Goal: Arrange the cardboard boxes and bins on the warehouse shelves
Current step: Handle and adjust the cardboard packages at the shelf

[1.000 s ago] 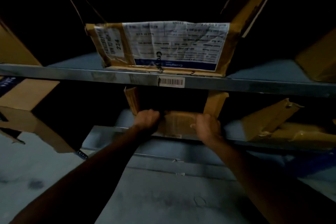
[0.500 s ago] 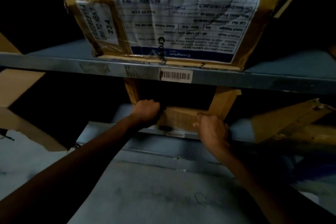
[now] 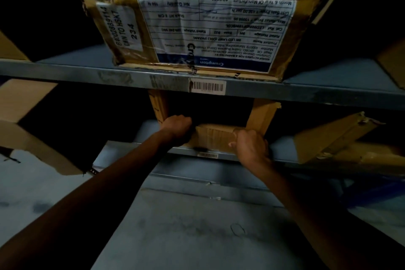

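In a dim warehouse aisle, a person grips an open cardboard box (image 3: 215,138) on the lower shelf (image 3: 285,158), seen from the head camera. The left hand (image 3: 176,127) is clenched over the box's near-left corner, just below its raised left flap (image 3: 158,103). The right hand (image 3: 249,147) curls its fingers over the near wall at the right corner, beneath the raised right flap (image 3: 263,114). The box sits at the near edge of the lower shelf, its front wall between the two hands.

Directly above, on the upper shelf (image 3: 76,70), stands a taped carton (image 3: 122,35) bearing a large white Crompton label (image 3: 219,33), printed upside down, and a smaller label reading 234. A barcode sticker (image 3: 207,86) is fixed to the upper shelf's front beam below it. Flattened cardboard (image 3: 328,138) lies on the lower shelf to the right, and another cardboard piece (image 3: 32,131) juts out at left. Grey floor (image 3: 197,230) fills the near ground.
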Demonstrator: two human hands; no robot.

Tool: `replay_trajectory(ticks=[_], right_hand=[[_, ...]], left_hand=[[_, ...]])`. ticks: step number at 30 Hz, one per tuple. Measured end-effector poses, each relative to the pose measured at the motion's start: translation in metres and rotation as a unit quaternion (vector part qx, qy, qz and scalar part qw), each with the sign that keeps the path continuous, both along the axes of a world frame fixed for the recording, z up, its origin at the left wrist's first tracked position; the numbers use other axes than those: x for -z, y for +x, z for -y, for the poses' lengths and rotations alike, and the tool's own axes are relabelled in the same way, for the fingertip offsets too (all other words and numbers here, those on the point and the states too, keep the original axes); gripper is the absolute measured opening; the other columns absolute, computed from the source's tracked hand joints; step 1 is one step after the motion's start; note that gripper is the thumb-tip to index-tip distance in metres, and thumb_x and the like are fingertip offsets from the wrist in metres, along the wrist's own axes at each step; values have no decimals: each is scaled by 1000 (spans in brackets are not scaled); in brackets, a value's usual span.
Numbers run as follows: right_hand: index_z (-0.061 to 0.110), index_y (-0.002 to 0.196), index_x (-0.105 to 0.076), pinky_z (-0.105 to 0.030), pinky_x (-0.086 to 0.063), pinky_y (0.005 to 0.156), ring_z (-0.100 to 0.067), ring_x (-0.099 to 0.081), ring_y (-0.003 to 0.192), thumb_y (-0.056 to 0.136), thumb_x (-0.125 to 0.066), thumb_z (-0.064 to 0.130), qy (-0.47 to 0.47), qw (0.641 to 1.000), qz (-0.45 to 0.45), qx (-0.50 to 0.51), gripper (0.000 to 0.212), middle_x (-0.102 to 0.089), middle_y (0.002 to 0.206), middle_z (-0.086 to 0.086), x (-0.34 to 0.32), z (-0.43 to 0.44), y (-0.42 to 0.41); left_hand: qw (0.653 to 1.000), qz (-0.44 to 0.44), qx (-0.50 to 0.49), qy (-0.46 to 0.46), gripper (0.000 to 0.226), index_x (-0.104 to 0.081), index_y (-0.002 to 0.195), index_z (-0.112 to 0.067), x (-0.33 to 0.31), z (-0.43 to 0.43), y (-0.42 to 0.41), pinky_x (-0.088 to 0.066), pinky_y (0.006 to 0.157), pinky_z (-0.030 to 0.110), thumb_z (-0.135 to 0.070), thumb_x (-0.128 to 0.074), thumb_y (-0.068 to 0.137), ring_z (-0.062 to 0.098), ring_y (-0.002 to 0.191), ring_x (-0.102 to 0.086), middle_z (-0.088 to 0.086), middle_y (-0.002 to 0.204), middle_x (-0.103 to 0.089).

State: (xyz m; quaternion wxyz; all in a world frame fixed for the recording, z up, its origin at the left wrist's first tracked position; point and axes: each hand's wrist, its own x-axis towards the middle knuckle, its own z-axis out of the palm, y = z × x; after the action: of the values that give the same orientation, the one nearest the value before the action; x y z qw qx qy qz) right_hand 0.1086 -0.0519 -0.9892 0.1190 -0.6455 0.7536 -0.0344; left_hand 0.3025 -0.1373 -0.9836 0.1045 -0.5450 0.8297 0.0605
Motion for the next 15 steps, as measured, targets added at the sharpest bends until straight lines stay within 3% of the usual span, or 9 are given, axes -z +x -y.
replay_trajectory(ticks=[15], right_hand=[[18, 112, -59, -37, -50, 84, -32, -62, 105, 93, -59, 37, 22, 998, -31, -55, 27, -65, 112, -12, 2, 7, -7]], left_hand=[[999, 14, -2, 46, 38, -56, 125, -10, 6, 16, -4, -42, 97, 35, -22, -62, 89, 30, 118, -56, 14, 126, -60]])
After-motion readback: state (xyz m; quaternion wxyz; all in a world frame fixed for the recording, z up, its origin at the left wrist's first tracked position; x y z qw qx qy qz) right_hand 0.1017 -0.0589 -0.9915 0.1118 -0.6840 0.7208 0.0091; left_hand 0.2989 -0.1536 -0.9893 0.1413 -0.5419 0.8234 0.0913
